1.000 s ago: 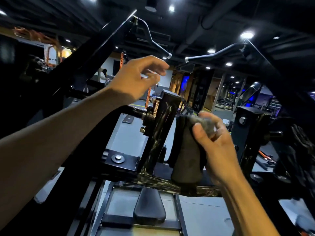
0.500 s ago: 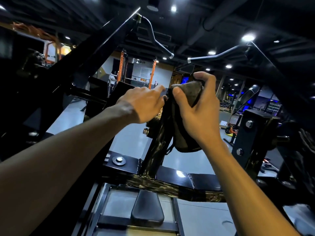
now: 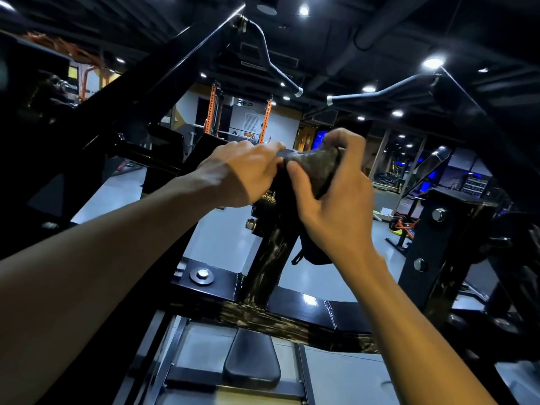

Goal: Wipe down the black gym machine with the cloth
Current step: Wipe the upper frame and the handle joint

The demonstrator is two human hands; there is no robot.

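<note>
Right hand [image 3: 336,206] grips cloth [image 3: 314,171] atop post [image 3: 271,252]; left hand [image 3: 242,173] pinches its edge.

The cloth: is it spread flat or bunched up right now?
Bunched. The cloth is a wad gripped in the right hand atop the machine's upright post; the left hand touches its edge.

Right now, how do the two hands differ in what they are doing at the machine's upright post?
The right hand grips the dark cloth, thumb curled over it; the left hand holds no cloth, and its fingers reach to the cloth's edge. The right hand sits right of the upright post, the left hand left. Both meet at the post's top.
</note>
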